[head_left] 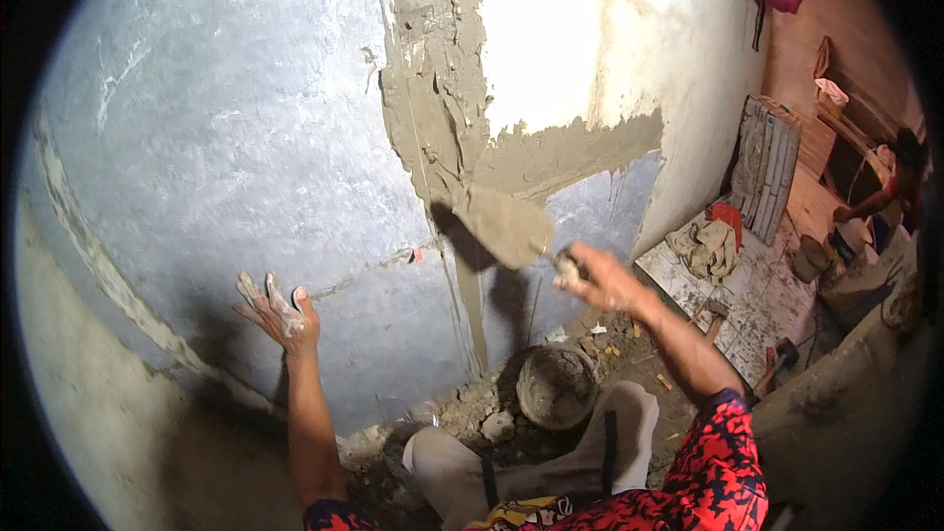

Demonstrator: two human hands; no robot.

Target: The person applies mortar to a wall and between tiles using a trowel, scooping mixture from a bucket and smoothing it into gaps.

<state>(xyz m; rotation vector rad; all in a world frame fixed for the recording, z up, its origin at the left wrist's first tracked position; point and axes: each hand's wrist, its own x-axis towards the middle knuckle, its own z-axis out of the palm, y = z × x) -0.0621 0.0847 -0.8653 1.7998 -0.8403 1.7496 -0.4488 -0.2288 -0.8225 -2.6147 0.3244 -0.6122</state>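
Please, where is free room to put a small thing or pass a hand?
The dirt-speckled tiles right of the crumpled cloth and hammer look mostly bare. Between the left hand and trowel, a hand could probably pass before the grey wall. Crowded is that wall's foot, with rubble and the bucket.

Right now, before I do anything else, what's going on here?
The person's right-hand grip holds a trowel by its handle, the blade in front of a band of grey-brown mortar on the wall; whether the two touch is unclear. The left-hand grip is open and empty, its fingers spread close to the wall. A round container sits low down, near the wall's foot.
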